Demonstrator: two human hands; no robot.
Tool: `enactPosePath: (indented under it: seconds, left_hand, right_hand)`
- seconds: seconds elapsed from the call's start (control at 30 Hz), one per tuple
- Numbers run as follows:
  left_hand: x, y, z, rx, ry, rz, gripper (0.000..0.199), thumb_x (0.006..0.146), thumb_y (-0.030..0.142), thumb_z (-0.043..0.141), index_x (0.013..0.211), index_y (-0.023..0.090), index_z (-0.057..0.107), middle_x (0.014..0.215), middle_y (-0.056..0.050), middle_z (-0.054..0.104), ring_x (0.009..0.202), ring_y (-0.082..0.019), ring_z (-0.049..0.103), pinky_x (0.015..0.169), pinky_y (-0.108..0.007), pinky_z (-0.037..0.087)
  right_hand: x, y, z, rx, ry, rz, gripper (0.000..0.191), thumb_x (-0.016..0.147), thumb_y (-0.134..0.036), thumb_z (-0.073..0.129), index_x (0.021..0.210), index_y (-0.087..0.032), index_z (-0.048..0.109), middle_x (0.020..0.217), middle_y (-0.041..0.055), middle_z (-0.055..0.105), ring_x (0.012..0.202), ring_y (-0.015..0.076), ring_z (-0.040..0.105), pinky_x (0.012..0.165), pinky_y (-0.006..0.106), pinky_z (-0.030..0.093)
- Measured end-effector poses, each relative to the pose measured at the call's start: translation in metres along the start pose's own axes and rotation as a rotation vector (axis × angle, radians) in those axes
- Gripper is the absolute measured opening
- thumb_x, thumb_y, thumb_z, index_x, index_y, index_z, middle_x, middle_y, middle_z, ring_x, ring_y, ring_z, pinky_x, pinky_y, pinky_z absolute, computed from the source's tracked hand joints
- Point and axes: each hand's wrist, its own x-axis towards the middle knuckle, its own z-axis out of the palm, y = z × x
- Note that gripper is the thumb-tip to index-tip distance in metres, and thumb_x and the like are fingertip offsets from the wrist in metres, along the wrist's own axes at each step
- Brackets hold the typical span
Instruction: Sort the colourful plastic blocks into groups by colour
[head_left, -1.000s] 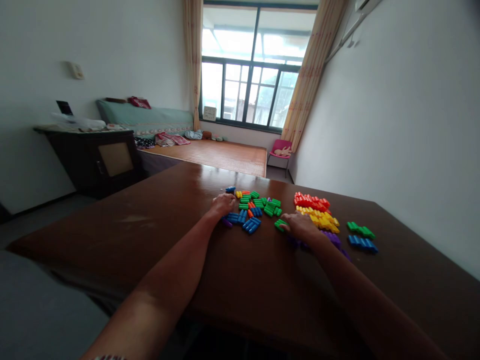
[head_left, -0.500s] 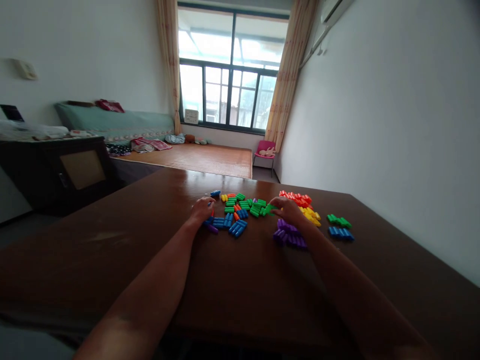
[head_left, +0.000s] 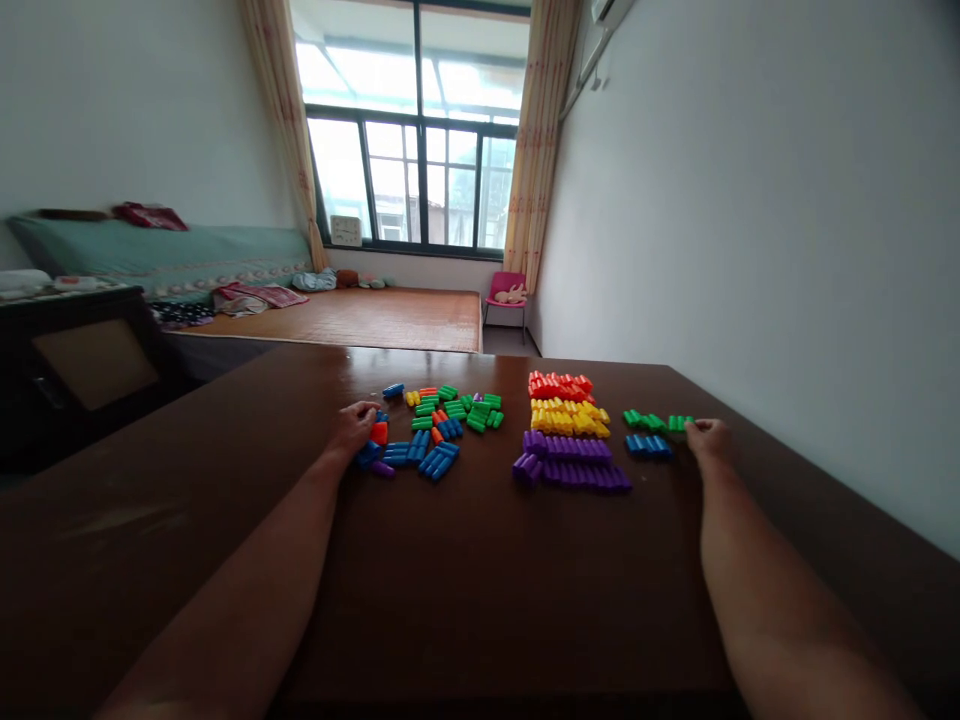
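My right hand (head_left: 709,440) is at the right end of a green row, its fingertips closed on a green plastic block (head_left: 679,423) that looks like short joined tubes. Left of it lie more green blocks (head_left: 643,420), and a blue row (head_left: 648,447) sits just in front. My left hand (head_left: 354,427) rests at the left edge of a mixed pile, fingers drawn together beside an orange block (head_left: 379,433) and blue blocks (head_left: 367,455). Whatever its fingertips hold is hidden. Loose green blocks (head_left: 454,409) and blue ones (head_left: 439,461) lie to its right.
Sorted red-orange (head_left: 560,385), yellow (head_left: 568,417) and purple rows (head_left: 577,462) lie between my hands on the brown table (head_left: 480,590). Beyond the table are a bed (head_left: 375,318) and a pink chair (head_left: 507,290). A dark cabinet (head_left: 82,350) stands at left, a white wall at right.
My right hand has moved right from the mixed pile, carrying a green block past the sorted rows to the green row. My left hand stays by the pile's left side. The view has turned rightward.
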Motion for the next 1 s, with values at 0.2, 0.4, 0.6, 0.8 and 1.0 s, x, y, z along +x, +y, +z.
enactPosePath:
  seconds: [0.2,0.4,0.6,0.8,1.0]
  left_hand:
    - [0.000,0.001,-0.002,0.027,-0.027,-0.005,0.036,0.080,0.034,0.050,0.102,0.017,0.073,0.093,-0.007,0.075,0.083,-0.022,0.068,0.068,-0.027,0.051]
    - [0.000,0.002,-0.002,0.022,-0.023,0.015,0.037,0.078,0.035,0.050,0.100,0.017,0.073,0.089,-0.006,0.075,0.080,-0.021,0.069,0.065,-0.025,0.051]
    - [0.002,-0.002,0.001,0.039,-0.004,0.015,0.039,0.077,0.036,0.048,0.099,0.016,0.074,0.089,-0.006,0.075,0.078,-0.021,0.068,0.061,-0.025,0.049]
    - [0.002,-0.003,0.000,0.011,-0.021,0.011,0.038,0.077,0.036,0.049,0.101,0.018,0.073,0.091,-0.006,0.075,0.083,-0.022,0.068,0.067,-0.026,0.051]
    - [0.002,-0.004,0.000,0.043,-0.021,0.019,0.038,0.078,0.037,0.049,0.100,0.018,0.073,0.092,-0.006,0.075,0.081,-0.022,0.069,0.066,-0.026,0.050]
  right_hand:
    - [0.026,0.047,0.038,-0.164,-0.083,0.150,0.024,0.077,-0.033,0.058,0.083,-0.015,0.072,0.084,0.0140,0.072,0.078,0.0274,0.067,0.069,0.036,0.049]
    - [0.032,0.062,0.042,0.006,-0.121,0.069,0.037,0.074,-0.049,0.059,0.090,-0.017,0.071,0.088,0.0121,0.073,0.081,0.0249,0.067,0.071,0.034,0.050]
    - [0.031,0.065,0.045,-0.034,-0.262,-0.065,0.044,0.061,-0.047,0.071,0.095,-0.019,0.070,0.095,0.0106,0.073,0.086,0.0258,0.067,0.075,0.035,0.051]
    - [0.024,0.048,0.055,-0.130,-0.122,-0.099,0.035,0.066,-0.045,0.066,0.088,-0.019,0.070,0.087,0.0110,0.072,0.083,0.0268,0.066,0.073,0.036,0.050]
    - [0.027,0.036,0.041,0.075,-0.101,-0.105,0.049,0.077,-0.060,0.051,0.085,-0.017,0.072,0.086,0.0127,0.072,0.082,0.0268,0.066,0.077,0.038,0.051]
